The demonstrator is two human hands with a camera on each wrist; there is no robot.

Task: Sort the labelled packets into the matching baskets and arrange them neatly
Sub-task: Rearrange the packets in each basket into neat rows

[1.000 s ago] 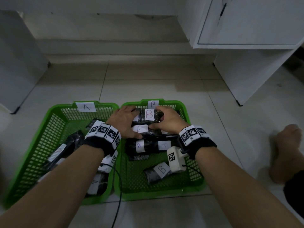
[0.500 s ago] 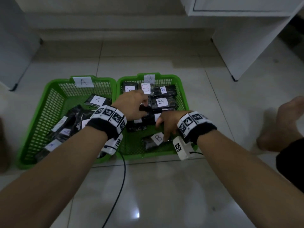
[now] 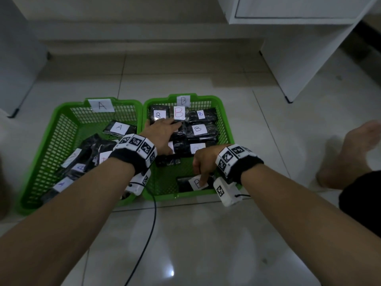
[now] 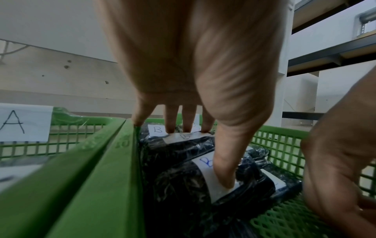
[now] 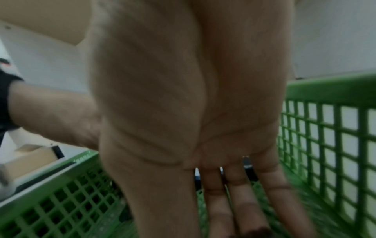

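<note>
Two green mesh baskets sit side by side on the floor: basket A (image 3: 68, 124) on the left and basket B (image 3: 224, 120) on the right. Black packets with white A labels (image 3: 119, 127) lie loosely in basket A. B-labelled packets (image 3: 198, 129) are stacked in rows at the far end of basket B. My left hand (image 3: 162, 131) lies flat on that stack; in the left wrist view the left hand (image 4: 203, 149) presses straight fingers and thumb onto B labels. My right hand (image 3: 203, 166) points down, its fingers touching a lone B packet (image 3: 183, 184) near the front wall. The right wrist view is blurred and shows the right hand (image 5: 234, 209) with extended fingers.
A white cabinet (image 3: 299, 48) stands at the back right and a grey unit (image 3: 18, 58) at the left. A bare foot (image 3: 350, 153) rests on the tiles right of basket B. A black cable (image 3: 148, 223) trails from my left wrist across the floor.
Both hands left the far B stack they held together. The right hand drew back to the lone packet at the front; the left hand flattened onto the stacked packets.
</note>
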